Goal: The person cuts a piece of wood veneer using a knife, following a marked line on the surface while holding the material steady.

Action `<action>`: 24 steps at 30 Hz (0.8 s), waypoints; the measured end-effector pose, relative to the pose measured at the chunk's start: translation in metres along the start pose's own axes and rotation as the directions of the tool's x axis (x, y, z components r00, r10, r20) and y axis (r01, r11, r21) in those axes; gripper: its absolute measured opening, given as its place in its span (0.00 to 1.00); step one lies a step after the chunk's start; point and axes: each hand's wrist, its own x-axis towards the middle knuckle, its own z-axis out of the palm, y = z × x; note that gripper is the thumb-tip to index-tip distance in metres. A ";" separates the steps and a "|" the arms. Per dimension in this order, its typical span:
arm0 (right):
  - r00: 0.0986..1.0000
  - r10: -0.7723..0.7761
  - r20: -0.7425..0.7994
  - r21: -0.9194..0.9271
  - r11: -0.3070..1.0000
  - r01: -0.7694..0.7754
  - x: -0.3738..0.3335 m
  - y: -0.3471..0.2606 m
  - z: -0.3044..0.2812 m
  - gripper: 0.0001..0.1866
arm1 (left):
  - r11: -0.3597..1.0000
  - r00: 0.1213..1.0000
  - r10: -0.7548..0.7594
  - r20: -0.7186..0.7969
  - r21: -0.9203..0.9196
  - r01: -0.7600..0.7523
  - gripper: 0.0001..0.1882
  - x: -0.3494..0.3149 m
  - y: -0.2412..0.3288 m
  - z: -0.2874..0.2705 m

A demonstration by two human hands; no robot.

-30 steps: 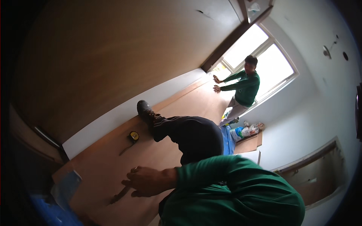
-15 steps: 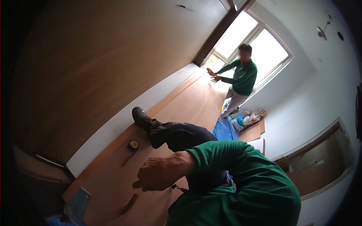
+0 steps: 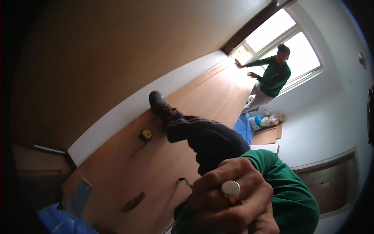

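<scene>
the right hand (image 3: 230,202) has risen from the floor boards (image 3: 156,171) toward the camera, fist clenched round a metal-headed tool (image 3: 230,188); left hand unseen.

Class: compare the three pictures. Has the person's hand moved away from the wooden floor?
Yes. The hand has risen off the wooden floor toward the camera; it now looms large, gripping a round metal-headed tool.

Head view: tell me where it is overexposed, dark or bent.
Head view: the window is blown out white behind the co-worker; the left rim falls into dark; the fisheye bends the wall's edges; the hand looms large and close, slightly soft.
</scene>
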 end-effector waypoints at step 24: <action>0.977 0.144 0.154 0.105 0.981 -0.162 -0.012 0.025 -0.009 0.07 | 0.981 0.978 -0.090 0.187 -0.154 0.119 0.40 0.009 -0.051 -0.024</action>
